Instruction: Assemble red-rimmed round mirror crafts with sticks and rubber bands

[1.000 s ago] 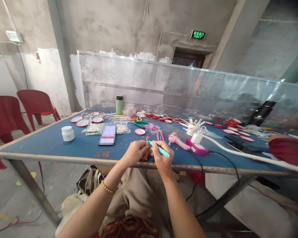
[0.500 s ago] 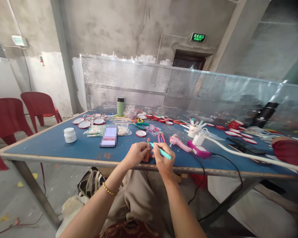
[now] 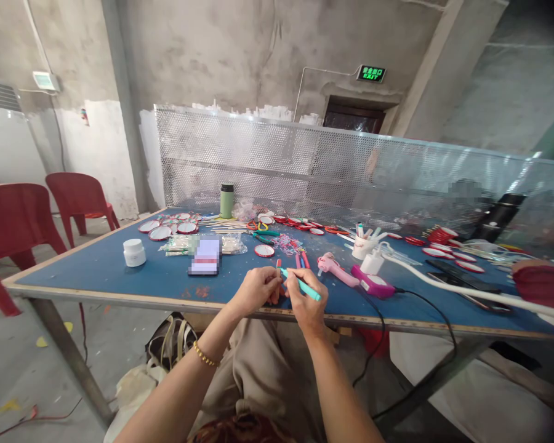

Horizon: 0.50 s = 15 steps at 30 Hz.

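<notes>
Above table (image 3: 96, 271), right hand (image 3: 307, 301) grips teal pen (image 3: 301, 285).

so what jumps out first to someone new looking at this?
The two hands at the near edge of the blue table: the right hand holds a teal pen, and the left hand pinches a small red-tipped piece. Behind them lie red-rimmed round discs, a pink glue gun and a green flask.

Bare grey concrete walls (image 3: 212, 49) are seen behind a perforated metal screen (image 3: 305, 166). A green exit sign (image 3: 370, 74) is lit above a dark doorway (image 3: 353, 117). 2 red plastic chairs (image 3: 80, 200) are placed on the concrete floor (image 3: 18, 369).
</notes>
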{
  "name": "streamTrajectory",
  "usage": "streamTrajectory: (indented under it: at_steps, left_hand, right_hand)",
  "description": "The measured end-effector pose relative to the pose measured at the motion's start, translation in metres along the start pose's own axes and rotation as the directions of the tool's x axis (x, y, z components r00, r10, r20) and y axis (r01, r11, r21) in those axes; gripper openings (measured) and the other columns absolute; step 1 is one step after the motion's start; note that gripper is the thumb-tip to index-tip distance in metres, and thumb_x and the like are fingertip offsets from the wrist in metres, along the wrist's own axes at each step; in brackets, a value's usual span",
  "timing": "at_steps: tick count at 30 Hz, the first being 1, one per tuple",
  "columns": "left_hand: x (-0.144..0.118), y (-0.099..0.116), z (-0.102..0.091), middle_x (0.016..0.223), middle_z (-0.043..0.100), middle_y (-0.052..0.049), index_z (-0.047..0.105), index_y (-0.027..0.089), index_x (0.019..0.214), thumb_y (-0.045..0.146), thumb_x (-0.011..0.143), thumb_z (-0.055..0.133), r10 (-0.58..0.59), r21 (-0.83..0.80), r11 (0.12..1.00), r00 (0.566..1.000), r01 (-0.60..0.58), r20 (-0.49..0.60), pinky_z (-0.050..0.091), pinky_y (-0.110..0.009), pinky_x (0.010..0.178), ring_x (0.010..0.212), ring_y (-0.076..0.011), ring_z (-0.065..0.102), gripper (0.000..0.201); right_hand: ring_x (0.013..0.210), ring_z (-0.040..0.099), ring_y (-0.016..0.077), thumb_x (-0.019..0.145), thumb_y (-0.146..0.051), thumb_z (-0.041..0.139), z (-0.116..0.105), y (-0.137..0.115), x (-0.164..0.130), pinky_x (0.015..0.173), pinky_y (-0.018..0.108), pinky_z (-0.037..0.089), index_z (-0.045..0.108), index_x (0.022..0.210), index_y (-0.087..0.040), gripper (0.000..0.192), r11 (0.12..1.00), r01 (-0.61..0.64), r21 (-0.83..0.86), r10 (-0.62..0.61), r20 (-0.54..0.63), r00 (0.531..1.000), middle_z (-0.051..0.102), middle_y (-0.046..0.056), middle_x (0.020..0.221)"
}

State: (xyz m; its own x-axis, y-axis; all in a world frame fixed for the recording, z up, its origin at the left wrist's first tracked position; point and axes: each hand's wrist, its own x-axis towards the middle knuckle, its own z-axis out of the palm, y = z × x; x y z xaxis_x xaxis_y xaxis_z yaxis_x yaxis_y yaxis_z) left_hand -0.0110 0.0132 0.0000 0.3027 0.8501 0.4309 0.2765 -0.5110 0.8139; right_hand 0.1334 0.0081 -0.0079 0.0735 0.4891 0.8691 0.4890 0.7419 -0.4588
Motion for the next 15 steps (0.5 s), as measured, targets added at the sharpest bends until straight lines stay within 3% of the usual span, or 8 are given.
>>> streamTrajectory:
  at_steps: [15]
  left_hand:
    - [0.0008, -0.0015, 0.0001, 0.053, 0.063, 0.003, 0.054, 0.019, 0.067, 0.022, 0.086, 0.047, 0.019, 0.033, 0.999, 1.0, -0.019, -0.011, 0.041, -0.019, 0.058, 0.051, -0.0107, 0.057, 0.02]
  right_hand:
    - [0.055, 0.065, 0.0133, 0.091, -0.025, 0.055, -0.0004, -0.0003, -0.0012, 0.058, 0.024, 0.052, 0.064, 0.08, -0.02, 0.015, 0.999, 0.033, -0.006, -0.033, 0.021, 0.999, 0.07, 0.0, 0.068]
